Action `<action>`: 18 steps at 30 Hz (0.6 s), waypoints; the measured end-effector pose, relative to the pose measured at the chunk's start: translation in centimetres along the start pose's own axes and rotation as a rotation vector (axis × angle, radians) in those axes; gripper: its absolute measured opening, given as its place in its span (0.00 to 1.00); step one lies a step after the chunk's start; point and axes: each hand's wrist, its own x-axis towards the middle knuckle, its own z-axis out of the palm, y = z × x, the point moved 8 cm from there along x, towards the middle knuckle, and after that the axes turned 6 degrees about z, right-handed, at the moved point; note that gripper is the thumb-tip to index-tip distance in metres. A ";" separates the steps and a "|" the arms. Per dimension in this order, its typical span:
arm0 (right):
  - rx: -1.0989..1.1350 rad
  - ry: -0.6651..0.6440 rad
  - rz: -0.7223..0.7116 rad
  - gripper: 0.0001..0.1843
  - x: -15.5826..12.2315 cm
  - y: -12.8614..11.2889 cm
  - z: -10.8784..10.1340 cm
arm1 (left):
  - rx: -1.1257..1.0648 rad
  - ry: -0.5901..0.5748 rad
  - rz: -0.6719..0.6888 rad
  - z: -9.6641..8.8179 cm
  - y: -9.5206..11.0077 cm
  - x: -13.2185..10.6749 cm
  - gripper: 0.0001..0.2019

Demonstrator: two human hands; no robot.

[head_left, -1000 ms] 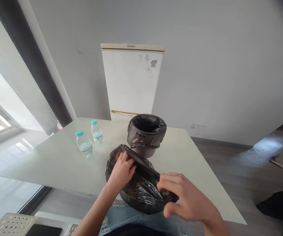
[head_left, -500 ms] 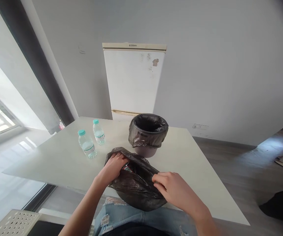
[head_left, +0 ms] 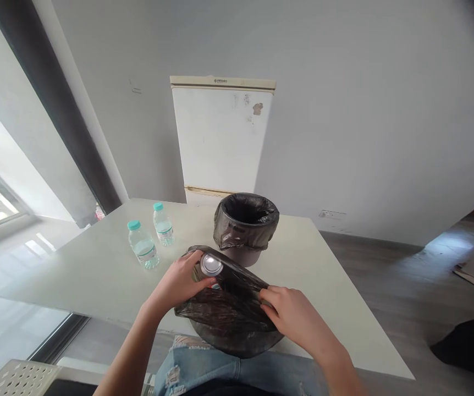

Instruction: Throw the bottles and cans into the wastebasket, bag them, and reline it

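My left hand (head_left: 179, 283) is closed around a drink can (head_left: 211, 265), its silvery round end facing up at the mouth of a dark plastic bag (head_left: 235, 322). Most of the can is hidden by my fingers and the bag. My right hand (head_left: 292, 312) pinches the bag's rim on the right and holds the mouth apart. The bag lies over something rounded at the table's front edge, just above my lap. Behind it stands a bin (head_left: 245, 256) lined with a second dark bag (head_left: 237, 237).
Two clear bottles with turquoise caps, a nearer bottle (head_left: 144, 250) and a farther bottle (head_left: 163, 228), stand on the left of the pale table (head_left: 323, 297). A white fridge (head_left: 222, 137) is beyond the table. A perforated chair (head_left: 22, 377) is at lower left.
My left hand has come up from inside the bag, and the can's round end now shows in it. The right hand keeps its hold on the rim.
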 end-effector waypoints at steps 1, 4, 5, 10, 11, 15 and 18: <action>-0.006 0.007 0.001 0.10 0.1 0.2 0.0 | -0.142 0.029 0.015 -0.5 0.3 -0.4 0.24; -0.005 0.017 0.006 0.09 0.4 0.9 0.3 | -0.633 0.216 -0.013 -1.9 -0.3 -1.8 0.42; 0.001 0.017 0.012 0.09 0.5 1.2 0.4 | -0.769 0.313 -0.060 -2.4 -1.1 -2.2 0.47; 0.055 0.038 0.036 0.11 0.5 2.7 0.4 | -1.019 0.642 -0.260 -4.0 -4.7 -2.9 0.42; 0.079 0.045 0.033 0.11 0.6 3.0 0.4 | -1.054 0.648 -0.273 -4.0 -5.2 -2.6 0.39; 0.244 0.082 0.057 0.13 1.3 5.5 1.1 | -1.199 0.547 -0.314 -2.3 -6.9 -1.3 0.33; 0.361 0.102 0.126 0.15 2.2 8.4 2.7 | -1.276 0.474 -0.374 0.1 -8.8 -1.2 0.30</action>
